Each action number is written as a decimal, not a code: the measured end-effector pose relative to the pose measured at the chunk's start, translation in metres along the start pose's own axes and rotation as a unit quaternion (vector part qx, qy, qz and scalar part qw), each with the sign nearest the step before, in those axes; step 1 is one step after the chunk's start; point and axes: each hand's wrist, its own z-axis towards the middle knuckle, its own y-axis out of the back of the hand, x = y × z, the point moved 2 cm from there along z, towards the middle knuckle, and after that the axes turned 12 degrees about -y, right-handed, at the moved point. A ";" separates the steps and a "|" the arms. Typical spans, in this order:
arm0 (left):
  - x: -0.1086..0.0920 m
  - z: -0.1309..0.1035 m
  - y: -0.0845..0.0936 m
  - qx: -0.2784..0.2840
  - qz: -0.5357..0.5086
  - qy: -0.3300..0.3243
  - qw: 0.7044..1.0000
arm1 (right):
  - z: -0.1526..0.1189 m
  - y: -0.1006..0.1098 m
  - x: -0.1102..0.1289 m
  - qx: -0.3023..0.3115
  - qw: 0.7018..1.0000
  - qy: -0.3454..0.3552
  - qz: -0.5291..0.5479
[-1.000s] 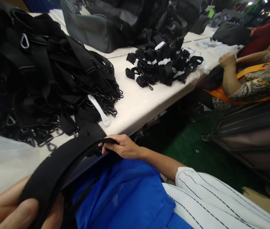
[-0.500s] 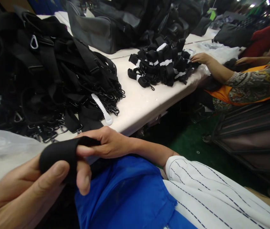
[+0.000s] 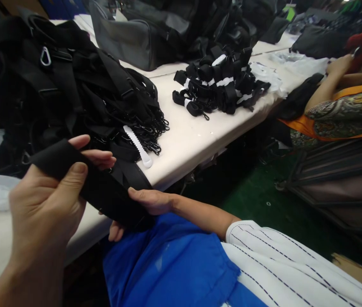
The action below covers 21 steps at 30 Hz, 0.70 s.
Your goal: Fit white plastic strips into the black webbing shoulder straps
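A wide black webbing strap runs between my two hands above my lap. My left hand holds its upper end, thumb pressed on the face and fingers behind. At the other end my right hand grips it, thumb on top and fingers underneath. Behind them, a heap of black straps with metal snap hooks covers the left of the table. A white toothed plastic strip rests at the heap's right edge, just beyond my right hand.
The cream table has its edge running along my right. Rolled black straps with white bands are piled on it, with black bags behind. A co-worker's arm is at the right, above a dark wheeled cart.
My left hand has risen and the strap, looped around its fingers before, now stretches flatter between both hands. My right hand has shifted slightly right and down. The co-worker's hand has left the rolled straps.
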 end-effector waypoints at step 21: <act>0.042 0.031 0.031 -0.254 -0.164 0.022 0.953 | -0.008 -0.035 -0.013 0.009 0.997 0.071 -0.022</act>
